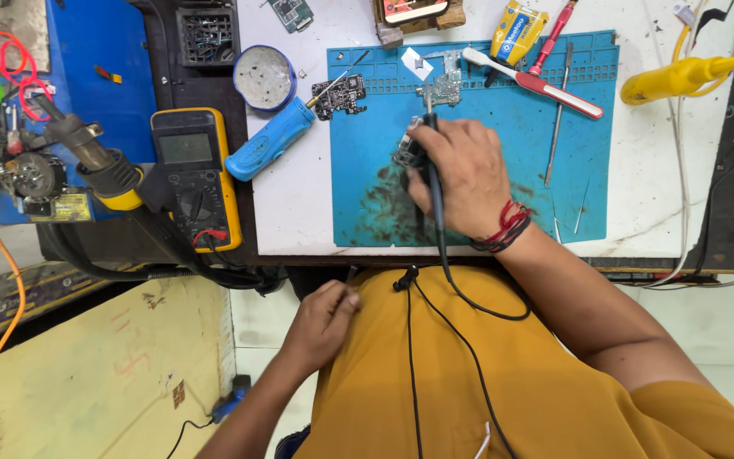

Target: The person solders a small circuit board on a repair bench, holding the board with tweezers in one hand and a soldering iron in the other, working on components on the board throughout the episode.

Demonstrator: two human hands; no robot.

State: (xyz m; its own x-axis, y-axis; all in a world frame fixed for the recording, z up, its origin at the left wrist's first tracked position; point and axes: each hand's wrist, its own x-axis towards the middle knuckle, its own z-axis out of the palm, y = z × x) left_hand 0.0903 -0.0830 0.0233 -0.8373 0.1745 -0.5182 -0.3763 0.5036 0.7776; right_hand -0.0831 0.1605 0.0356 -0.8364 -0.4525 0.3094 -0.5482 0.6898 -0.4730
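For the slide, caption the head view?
Right hand holds soldering iron over blue mat; left hand rests against yellow shirt.

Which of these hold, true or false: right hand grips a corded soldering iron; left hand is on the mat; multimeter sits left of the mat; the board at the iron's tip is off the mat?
1. The right hand grips a corded soldering iron. True.
2. The left hand rests on the blue mat. False: it lies against the yellow shirt, below the table edge.
3. The yellow multimeter sits left of the mat. True.
4. The circuit board at the iron's tip lies off the mat. False: it lies on the mat's upper part.
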